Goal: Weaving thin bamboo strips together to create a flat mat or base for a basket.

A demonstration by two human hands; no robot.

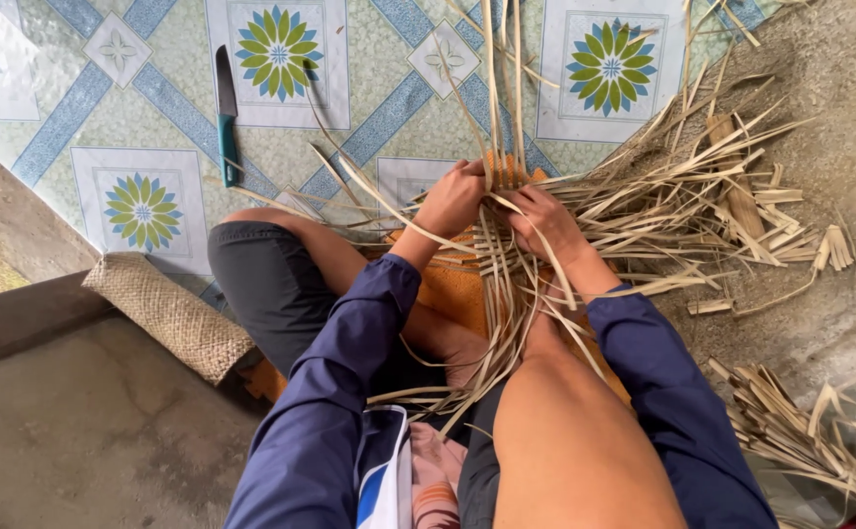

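Right, the woven piece (467, 284) sits in your lap, an orange-toned mat braced across your thighs, so both hands can work its far edge without it sliding. Pale dried leaf strips (506, 245) fan out of it in every direction, some standing up past your knuckles, some trailing back over your knees; they look left long and loose so each one stays free to be picked up in turn.

Your left hand (452, 201) is curled into a near fist, closed on a bunch of strips right at the weave, wrist bent down and forearm coming in steeply from your left knee. Your right hand (543, 220) lies just beside it, almost knuckle to knuckle, fingers bent over and pinching strips against the mat, palm down. Both are shut on strips, held close together.

Out beyond your right hand, a heap of loose strips (722, 211) lies spread on the bare floor, within easy reach. Nearer your right elbow there's a second bundle (810, 431). Well off past your left hand, a teal-handled knife (226, 113) rests on the patterned floor covering (144, 206), and by your left thigh a rolled woven mat (168, 313) lies against the step.
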